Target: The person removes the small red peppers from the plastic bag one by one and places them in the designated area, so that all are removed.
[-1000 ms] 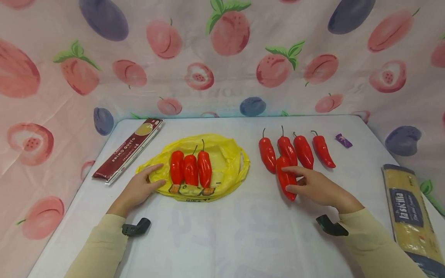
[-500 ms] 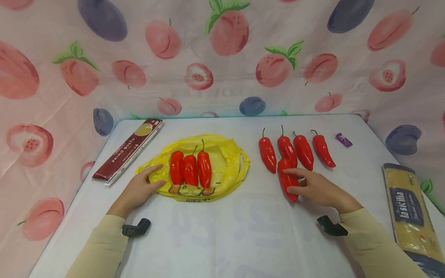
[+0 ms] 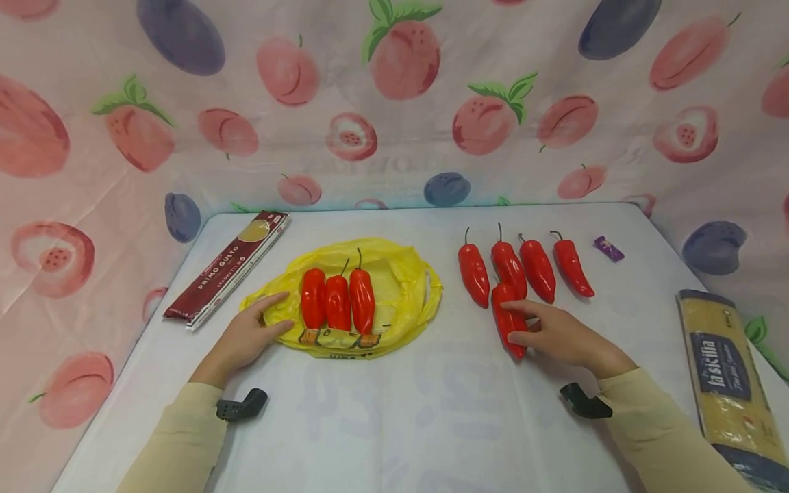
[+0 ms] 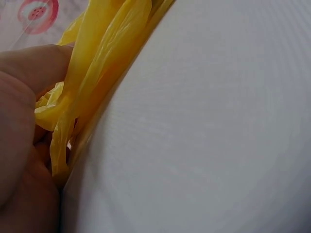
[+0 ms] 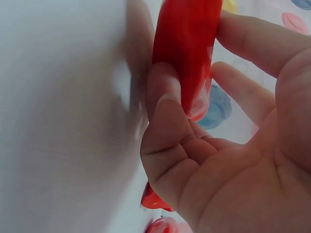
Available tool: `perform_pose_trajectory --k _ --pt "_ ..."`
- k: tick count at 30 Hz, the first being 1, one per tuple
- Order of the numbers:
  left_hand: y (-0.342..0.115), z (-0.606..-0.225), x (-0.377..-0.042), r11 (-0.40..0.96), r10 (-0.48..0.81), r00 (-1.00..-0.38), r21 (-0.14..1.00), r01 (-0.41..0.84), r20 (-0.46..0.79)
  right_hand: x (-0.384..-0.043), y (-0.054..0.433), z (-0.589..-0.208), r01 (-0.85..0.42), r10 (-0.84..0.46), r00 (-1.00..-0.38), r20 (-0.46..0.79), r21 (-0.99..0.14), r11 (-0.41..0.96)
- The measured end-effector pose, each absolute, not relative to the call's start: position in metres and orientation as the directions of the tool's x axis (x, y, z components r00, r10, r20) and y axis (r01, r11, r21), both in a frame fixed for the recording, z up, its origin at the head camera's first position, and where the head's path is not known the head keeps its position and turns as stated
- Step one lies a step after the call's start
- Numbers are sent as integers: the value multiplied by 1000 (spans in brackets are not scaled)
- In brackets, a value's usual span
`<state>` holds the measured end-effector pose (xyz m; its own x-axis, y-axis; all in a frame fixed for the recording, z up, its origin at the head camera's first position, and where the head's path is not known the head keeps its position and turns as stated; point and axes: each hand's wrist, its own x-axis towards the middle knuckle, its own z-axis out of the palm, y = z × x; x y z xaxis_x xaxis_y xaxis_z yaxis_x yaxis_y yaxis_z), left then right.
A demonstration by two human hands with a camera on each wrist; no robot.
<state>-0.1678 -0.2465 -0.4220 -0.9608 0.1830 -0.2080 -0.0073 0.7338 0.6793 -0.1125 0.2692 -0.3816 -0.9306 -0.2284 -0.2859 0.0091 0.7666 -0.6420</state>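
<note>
A yellow plastic bag (image 3: 403, 322) lies spread on the table, with three red chili peppers (image 3: 337, 301) side by side on it. My left hand (image 3: 246, 335) holds the bag's left edge; in the left wrist view crumpled yellow folds (image 4: 97, 63) lie between thumb and fingers. On the right, my right hand (image 3: 567, 335) grips one red chili pepper (image 3: 505, 318) between thumb and fingers. That pepper slants close to the table, its upper end by another pepper (image 3: 509, 263). Whether it touches the table I cannot tell. Several loose peppers stand in a row behind it.
A dark red spaghetti pack (image 3: 228, 267) lies at the back left. Near the right edge is a yellow and blue pasta pack (image 3: 727, 376). A small purple wrapped sweet (image 3: 609, 248) sits at the back right. Fruit-print cloth (image 3: 394, 157) hangs behind the white table (image 3: 401, 431).
The pepper in my right hand has shifted very slightly right and down from a second ago. My left hand and the bag have stayed in place.
</note>
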Motion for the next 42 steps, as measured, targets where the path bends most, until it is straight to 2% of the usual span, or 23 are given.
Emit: perform_pose_trajectory --k 10,26,34,42 --pt "-247 -424 -168 735 185 -961 678 -3 -205 -111 268 -380 13 -216 -931 -295 -618 786" --pt "-246 -423 -167 732 179 -963 681 -8 -204 -111 275 -365 24 -186 -948 -259 -640 768" --pt "-245 -421 -168 734 183 -963 679 -2 -200 -113 268 -342 -87 -196 -975 -103 -637 766" --pt "-246 -423 -167 732 190 -961 681 3 -200 -125 230 -332 -159 -279 -956 -92 -636 755"
